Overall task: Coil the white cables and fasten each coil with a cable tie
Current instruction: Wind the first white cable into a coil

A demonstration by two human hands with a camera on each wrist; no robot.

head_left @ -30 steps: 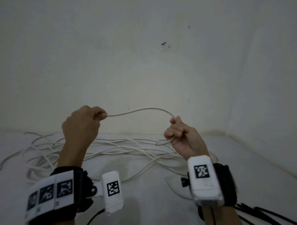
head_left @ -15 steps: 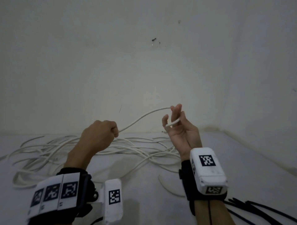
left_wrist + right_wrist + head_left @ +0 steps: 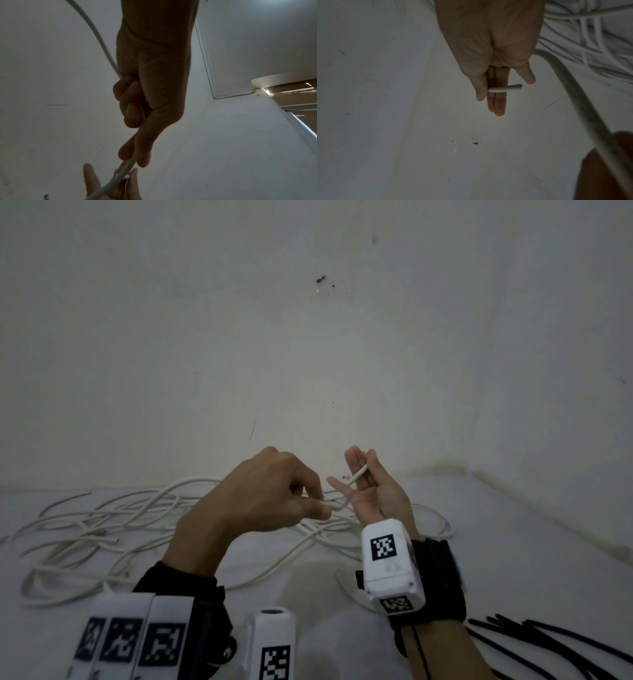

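A white cable (image 3: pixel 358 473) runs between my two hands, held up over the white surface. My left hand (image 3: pixel 270 498) pinches it between thumb and forefinger, its other fingers curled round it (image 3: pixel 150 94); the cable (image 3: pixel 102 43) trails back past the wrist. My right hand (image 3: pixel 373 491) stands palm up just to the right, fingers straight. The cable's cut end (image 3: pixel 505 89) lies across them, pinched there. The hands are almost touching. A loose tangle of white cables (image 3: pixel 120 525) lies on the surface behind and left of them. Several black cable ties (image 3: pixel 548 642) lie at the lower right.
A pale wall (image 3: pixel 308 354) rises close behind the cable tangle and meets a side wall at a corner (image 3: pixel 479 470) on the right. The white surface (image 3: pixel 513 542) runs to that corner.
My left hand has moved right, up to the right hand, so the cable's arc between them has shrunk to a short bend. The right hand has turned palm up with fingers straightened.
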